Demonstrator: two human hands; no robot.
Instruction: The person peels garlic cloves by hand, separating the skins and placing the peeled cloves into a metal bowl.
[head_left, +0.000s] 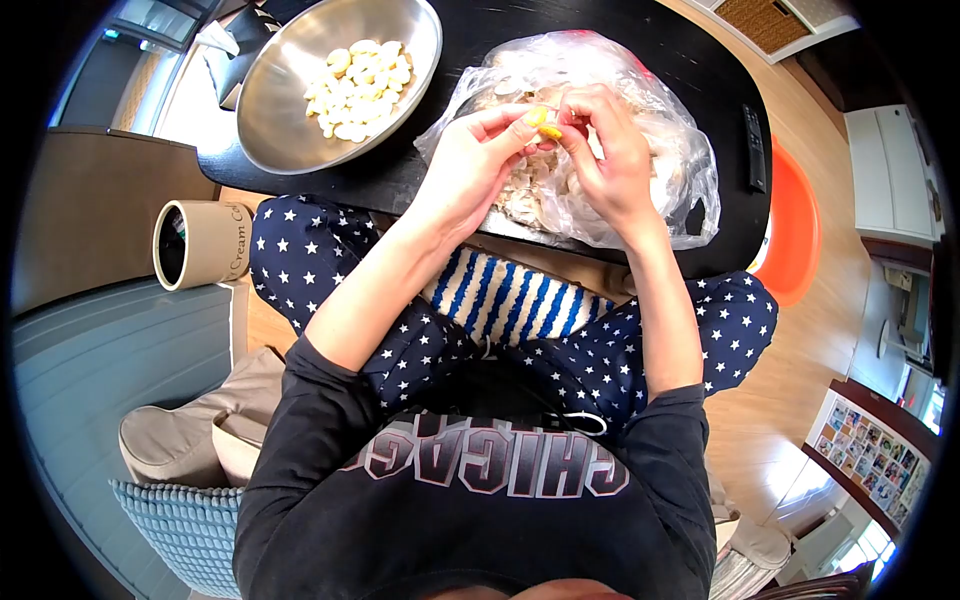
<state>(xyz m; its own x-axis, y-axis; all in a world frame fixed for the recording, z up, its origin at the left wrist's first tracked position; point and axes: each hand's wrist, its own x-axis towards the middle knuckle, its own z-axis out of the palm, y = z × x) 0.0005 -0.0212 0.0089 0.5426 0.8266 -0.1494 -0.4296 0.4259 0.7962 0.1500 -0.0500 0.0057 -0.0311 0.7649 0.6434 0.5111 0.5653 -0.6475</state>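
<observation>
My left hand [480, 155] and my right hand [608, 150] meet above an open clear plastic bag [690, 165]. Both are closed, their fingertips pinched together around a small pale piece, apparently a garlic clove, mostly hidden by the fingers. Bright yellow shows on both thumb tips, like nail polish. Inside the bag lie papery, beige garlic skins [525, 195], below and around my hands. To the left, a wide steel bowl [275, 110] holds a heap of peeled, cream-coloured garlic cloves [360, 90].
The bag and bowl rest on a black table [470, 30] with a rounded edge. A remote control [754, 150] lies near its right edge. An orange round tub or stool [795, 220] stands beyond. Left of my knee is a cream-coloured bin [212, 245].
</observation>
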